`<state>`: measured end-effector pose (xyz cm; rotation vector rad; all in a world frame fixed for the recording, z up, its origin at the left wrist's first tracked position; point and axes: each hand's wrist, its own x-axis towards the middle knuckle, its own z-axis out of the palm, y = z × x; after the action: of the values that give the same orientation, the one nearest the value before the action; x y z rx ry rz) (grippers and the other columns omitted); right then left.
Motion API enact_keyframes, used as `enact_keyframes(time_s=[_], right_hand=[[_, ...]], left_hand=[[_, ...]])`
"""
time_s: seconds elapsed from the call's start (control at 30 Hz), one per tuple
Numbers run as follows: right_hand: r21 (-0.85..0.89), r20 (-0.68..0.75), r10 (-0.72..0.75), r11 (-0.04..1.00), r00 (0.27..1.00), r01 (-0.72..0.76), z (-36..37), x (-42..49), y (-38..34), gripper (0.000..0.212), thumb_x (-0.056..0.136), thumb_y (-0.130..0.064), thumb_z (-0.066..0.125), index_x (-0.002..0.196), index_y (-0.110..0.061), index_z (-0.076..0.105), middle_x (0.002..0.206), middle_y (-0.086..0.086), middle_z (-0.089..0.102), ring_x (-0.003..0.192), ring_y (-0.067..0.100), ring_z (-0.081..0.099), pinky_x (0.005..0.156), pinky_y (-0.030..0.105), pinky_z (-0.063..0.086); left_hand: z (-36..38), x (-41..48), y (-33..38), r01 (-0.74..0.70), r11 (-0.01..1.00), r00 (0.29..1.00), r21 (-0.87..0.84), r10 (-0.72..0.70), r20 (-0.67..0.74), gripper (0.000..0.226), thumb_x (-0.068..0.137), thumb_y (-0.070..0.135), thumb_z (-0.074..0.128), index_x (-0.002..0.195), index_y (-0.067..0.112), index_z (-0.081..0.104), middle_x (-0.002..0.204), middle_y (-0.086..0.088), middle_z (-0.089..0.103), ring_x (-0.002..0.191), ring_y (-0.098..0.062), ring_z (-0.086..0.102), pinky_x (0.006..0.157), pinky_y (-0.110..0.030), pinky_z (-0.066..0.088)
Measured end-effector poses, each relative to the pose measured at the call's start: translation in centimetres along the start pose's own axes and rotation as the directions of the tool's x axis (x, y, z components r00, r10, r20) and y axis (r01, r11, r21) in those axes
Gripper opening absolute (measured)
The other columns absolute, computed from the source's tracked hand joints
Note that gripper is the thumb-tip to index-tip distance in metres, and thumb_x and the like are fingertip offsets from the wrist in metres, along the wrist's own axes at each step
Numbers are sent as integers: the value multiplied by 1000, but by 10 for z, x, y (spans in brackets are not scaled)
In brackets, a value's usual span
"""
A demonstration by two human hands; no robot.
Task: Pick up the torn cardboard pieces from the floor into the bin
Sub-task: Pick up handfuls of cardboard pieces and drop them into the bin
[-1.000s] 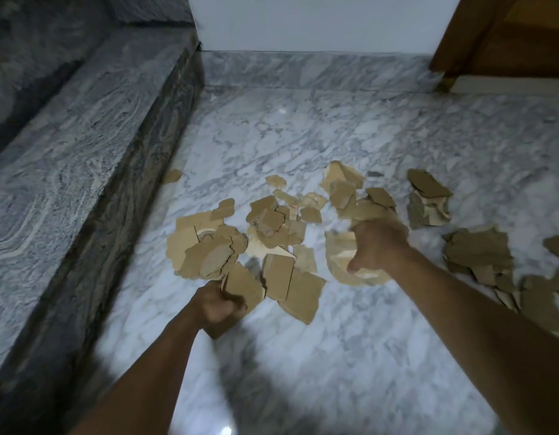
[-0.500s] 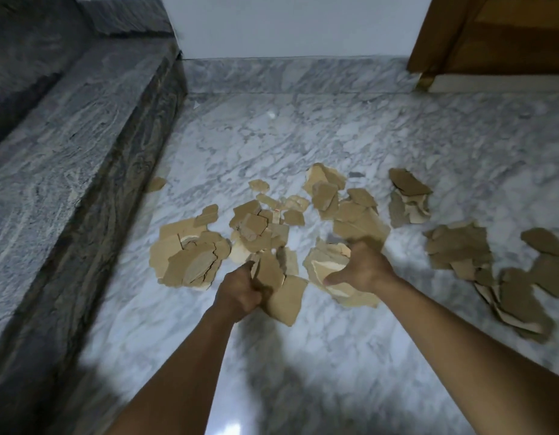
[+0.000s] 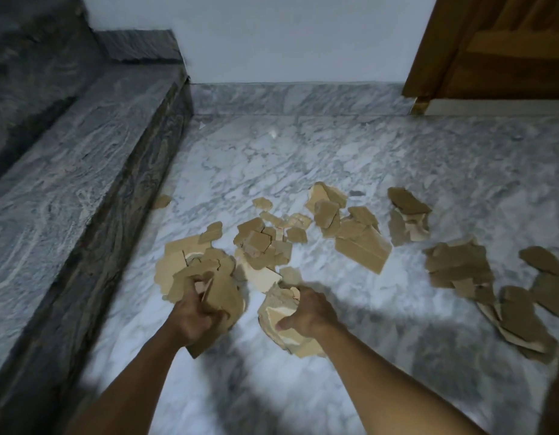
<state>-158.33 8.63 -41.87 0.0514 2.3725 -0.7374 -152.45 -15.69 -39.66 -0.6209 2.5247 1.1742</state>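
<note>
Torn brown cardboard pieces [image 3: 360, 243] lie scattered over the white marble floor [image 3: 303, 158], with a darker heap [image 3: 460, 265] further right. My left hand [image 3: 193, 318] grips a bunch of cardboard pieces [image 3: 221, 290] at the near left of the pile. My right hand [image 3: 306, 312] grips a stack of torn pieces [image 3: 281, 312] just beside it, lifted slightly toward me. The two hands are close together. No bin is in view.
A raised grey granite step [image 3: 68, 189] runs along the left. One stray piece [image 3: 162, 201] lies against its base. A white wall stands at the back and a wooden door [image 3: 498, 45] at the top right.
Both hands have drawn back toward me with their cardboard. The left hand has gathered more pieces from the left heap, and the hands have come closer together.
</note>
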Motion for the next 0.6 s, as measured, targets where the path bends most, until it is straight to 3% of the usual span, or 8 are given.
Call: enact_keyframes(time_s=[0.1,0.2,0.33,0.47,0.6], right_hand=[[-84,145,-38,995,989,51,-10,-7,4,109,60,-46,92,150,-27,35,146,2,51,132,24,51,102,34,48],[-160,279,-69,980,958,117,-35,-9,1,117,62,-43,92,154,-17,23,152,5,41,136,25,44,103,33,45],[19,85,-126,992,988,125,-66,21,-26,106,60,-46,93,148,-18,40,145,2,51,130,23,51,97,32,49],[27,-51,-27,999,998,28,-51,50,-39,98,59,-51,91,142,-15,50,139,5,57,124,28,57,91,34,51],[55,-157,62,997,986,-54,-19,54,-27,91,57,-46,93,134,-19,54,136,6,59,123,33,57,96,42,52]], left_hand=[[8,-2,-12,34,988,998,153,-41,44,54,83,19,75,131,15,51,112,-7,64,92,-17,55,60,-4,41],[11,-3,-20,110,974,992,199,-119,36,59,75,42,72,129,24,56,109,-4,71,97,-24,64,74,-22,46],[11,-1,-16,87,972,994,218,-100,51,61,79,33,72,135,24,51,118,-4,69,110,-26,63,82,-24,47],[14,-1,-19,76,979,995,190,-87,52,63,75,32,71,135,24,51,122,-1,67,113,-25,61,89,-24,49],[13,2,-19,10,995,998,99,-16,57,39,71,25,70,110,25,65,104,4,72,100,-19,66,83,-26,53]])
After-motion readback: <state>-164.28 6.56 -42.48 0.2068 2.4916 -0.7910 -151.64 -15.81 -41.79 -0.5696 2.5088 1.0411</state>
